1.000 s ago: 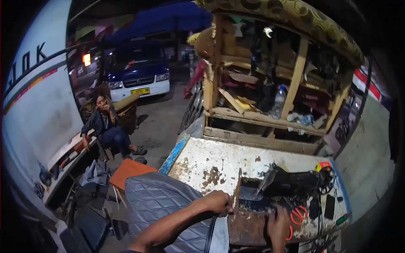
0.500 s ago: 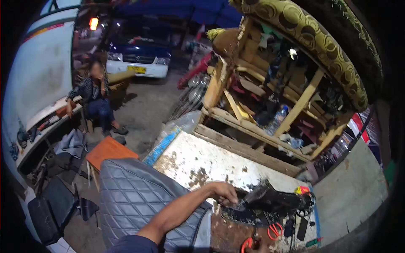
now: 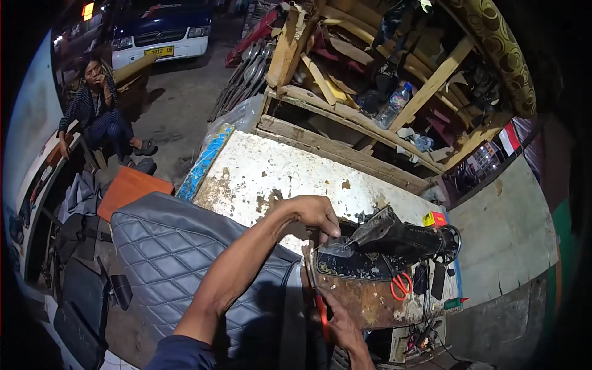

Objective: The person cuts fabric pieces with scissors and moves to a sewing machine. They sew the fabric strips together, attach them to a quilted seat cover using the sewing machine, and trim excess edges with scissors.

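My left hand point(image 3: 317, 214) reaches over the bed of an old black sewing machine point(image 3: 394, 237), fingers pinched together beside the needle end. What they pinch is too fine to make out. My right hand point(image 3: 346, 327) grips orange-handled scissors point(image 3: 323, 316), whose blades point up toward the left fingers. Under my left forearm spreads a grey quilted seat cover point(image 3: 185, 246) with diamond stitching. A second pair of red-handled scissors point(image 3: 401, 286) lies on the worn table point(image 3: 280, 161), in front of the machine.
Behind the table stands a wooden furniture frame point(image 3: 345, 114) holding scraps and a plastic bottle point(image 3: 394, 105). A red-and-yellow box point(image 3: 435, 219) sits behind the machine. To the left are an orange-brown stool point(image 3: 132, 188) and a seated person point(image 3: 98, 111). A van point(image 3: 160, 31) is parked beyond.
My right hand has come up from the lower edge with the scissors, bringing the blades near my left hand. My left hand stays by the needle end. The whole view has shifted.
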Demonstrator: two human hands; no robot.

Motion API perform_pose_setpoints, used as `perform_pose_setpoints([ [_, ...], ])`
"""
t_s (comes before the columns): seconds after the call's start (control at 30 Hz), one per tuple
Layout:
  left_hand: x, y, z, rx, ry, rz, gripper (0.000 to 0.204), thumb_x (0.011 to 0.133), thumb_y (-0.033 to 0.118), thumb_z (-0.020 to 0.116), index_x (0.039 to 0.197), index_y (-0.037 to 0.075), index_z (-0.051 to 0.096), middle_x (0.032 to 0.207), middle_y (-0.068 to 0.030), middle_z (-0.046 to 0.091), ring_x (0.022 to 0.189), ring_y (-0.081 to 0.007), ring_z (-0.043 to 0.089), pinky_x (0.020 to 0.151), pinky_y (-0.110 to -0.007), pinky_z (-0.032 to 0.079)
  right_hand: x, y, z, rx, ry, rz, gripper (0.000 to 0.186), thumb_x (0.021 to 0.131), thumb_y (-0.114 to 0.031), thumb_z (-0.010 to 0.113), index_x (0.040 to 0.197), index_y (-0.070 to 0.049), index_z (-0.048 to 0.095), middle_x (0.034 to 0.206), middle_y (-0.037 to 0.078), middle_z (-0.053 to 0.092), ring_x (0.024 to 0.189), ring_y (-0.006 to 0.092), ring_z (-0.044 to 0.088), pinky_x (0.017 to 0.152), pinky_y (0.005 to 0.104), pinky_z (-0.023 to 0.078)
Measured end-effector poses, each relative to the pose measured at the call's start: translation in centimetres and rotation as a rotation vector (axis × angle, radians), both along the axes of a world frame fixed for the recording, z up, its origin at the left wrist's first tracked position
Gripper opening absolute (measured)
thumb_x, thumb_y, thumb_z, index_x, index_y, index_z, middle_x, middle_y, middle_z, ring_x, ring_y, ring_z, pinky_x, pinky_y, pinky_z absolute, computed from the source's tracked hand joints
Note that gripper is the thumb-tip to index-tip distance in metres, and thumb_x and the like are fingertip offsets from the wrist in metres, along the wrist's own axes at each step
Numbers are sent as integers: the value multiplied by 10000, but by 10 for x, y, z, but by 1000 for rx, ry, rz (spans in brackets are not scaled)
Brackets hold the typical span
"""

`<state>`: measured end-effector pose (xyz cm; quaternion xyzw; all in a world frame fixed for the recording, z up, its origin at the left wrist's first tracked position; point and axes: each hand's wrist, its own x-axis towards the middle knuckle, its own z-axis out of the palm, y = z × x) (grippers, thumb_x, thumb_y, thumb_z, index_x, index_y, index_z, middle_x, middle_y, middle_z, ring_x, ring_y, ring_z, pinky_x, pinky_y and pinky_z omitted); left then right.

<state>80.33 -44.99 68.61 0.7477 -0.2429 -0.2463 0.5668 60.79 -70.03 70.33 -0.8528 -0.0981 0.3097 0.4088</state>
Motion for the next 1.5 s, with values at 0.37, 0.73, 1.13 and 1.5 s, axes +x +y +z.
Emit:
perform_pose_setpoints([
  [0.37, 3, -3, 3, 101, -725, 406, 642, 905, 212, 782, 1484, 69, 545, 1204, -190, 736, 892, -307, 744, 808, -433, 567, 3, -22, -53, 30, -533, -86, 499, 1038, -343, 670, 1376, 19, 605, 689, 80, 629, 499, 156, 508, 490, 317, 415],
  [0.73, -69, 15, 80, 681, -622, 74, 755, 750, -52, 692, 1476, 102, 556, 1290, -216, 678, 1158, -391, 664, 973, -438, 542, -33, 39, -62, -95, -736, 115, 751, 930, -351, 707, 1542, -33, 409, 1452, 315, 497, 1259, 496, 525, 1088, 533, 422],
  [1.13, -163, 43, 37, 482, -405, 40, 393, 966, 160, 690, 1337, 48, 624, 1180, -190, 694, 1056, -357, 666, 909, -438, 514, -25, 29, -50, 381, -297, -122, 440, 1013, -181, 612, 1430, -45, 587, 1280, 252, 683, 1203, 346, 661, 1001, 415, 505],
  [1.5, -212, 35, 158, 427, -154, 137, 386, 1062, 367, 615, 1216, 15, 647, 943, -73, 687, 890, -144, 599, 784, -369, 485, -25, 51, -25, 1053, 67, -130, 403, 1030, -194, 644, 1349, 49, 613, 1210, 88, 702, 1128, 160, 619, 1032, 295, 443],
])
